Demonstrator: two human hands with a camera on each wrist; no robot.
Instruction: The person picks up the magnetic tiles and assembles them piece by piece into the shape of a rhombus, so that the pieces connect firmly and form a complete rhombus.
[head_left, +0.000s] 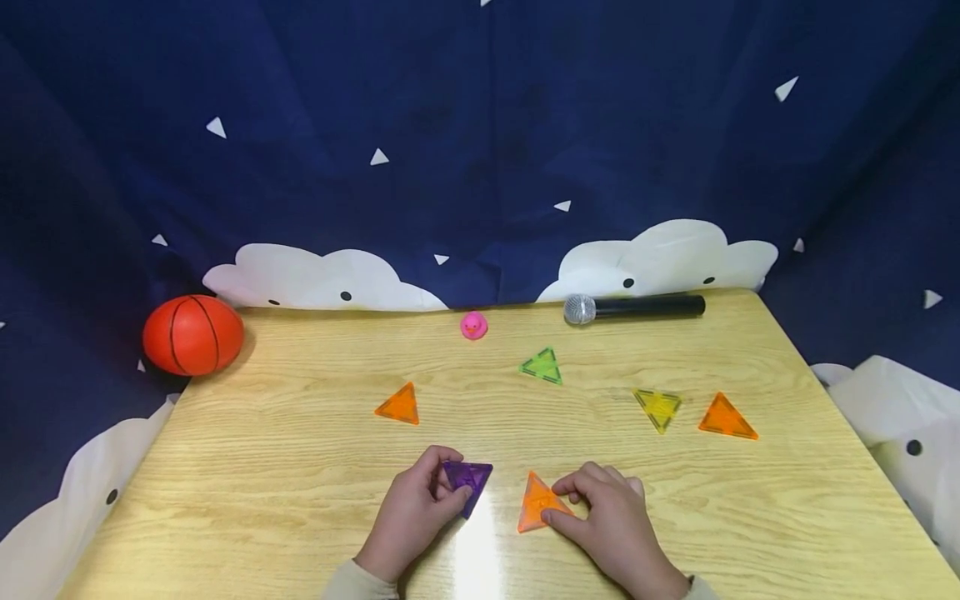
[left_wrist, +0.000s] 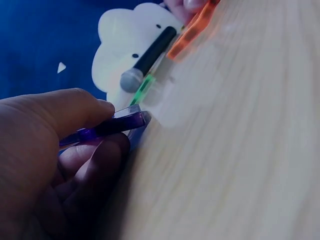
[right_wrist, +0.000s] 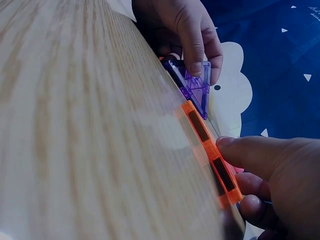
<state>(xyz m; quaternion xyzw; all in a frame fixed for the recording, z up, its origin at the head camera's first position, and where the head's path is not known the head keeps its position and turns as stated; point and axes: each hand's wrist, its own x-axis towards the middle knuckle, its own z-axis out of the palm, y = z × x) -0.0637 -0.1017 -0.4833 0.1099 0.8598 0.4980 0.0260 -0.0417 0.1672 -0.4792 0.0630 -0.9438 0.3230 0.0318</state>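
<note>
In the head view, a purple triangle [head_left: 475, 482] and an orange triangle [head_left: 536, 504] were between the two hands, near each other but apart. The left hand [head_left: 412, 512] pinched the purple one and the right hand [head_left: 615, 525] the orange one, each narrowed to its piece. On the counter [head_left: 285, 500] beyond the left hand lay a second orange triangle [head_left: 401, 405]; beyond the right, a green triangle [head_left: 545, 366], a yellow triangle [head_left: 659, 407] and a third orange triangle [head_left: 726, 418].

In the left wrist view, the left thumb lay over the purple triangle, fingers curled below; a microphone [left_wrist: 152, 55] showed past that hand.

In the right wrist view, the right thumb and fingertips gripped the orange triangle, with the left hand's purple triangle just beyond.
</note>
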